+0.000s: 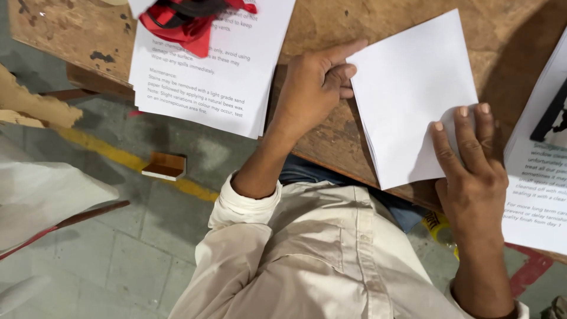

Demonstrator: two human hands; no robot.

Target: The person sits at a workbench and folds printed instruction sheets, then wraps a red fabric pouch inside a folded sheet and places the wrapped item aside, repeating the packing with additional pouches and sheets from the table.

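Nearest the camera is one cream cotton shirt, buttoned down its front, with two rolled cuffs from which the two bare hands come. The right hand lies flat and open, palm down, its fingers spread over the near right corner of the folded white paper, pressing it to the table; it grips nothing. The left hand is half curled at the paper's left edge: the forefinger stretches along the top corner while the other fingers bend against the side of the fold, touching it rather than clasping it. The folded white paper is one piece, smooth, matt and blank, lying tilted between the two hands and overhanging the near edge of the wooden table, whose brown top is worn, blotched and chipped. Further left on the table lies one stack of printed sheets, thin white paper with dark text, and on its far end one red cloth item with a black strap. At the right edge a second printed sheet shows in part. Below the table, on the grey concrete floor, runs one yellow painted line, with one small wooden block upon it.
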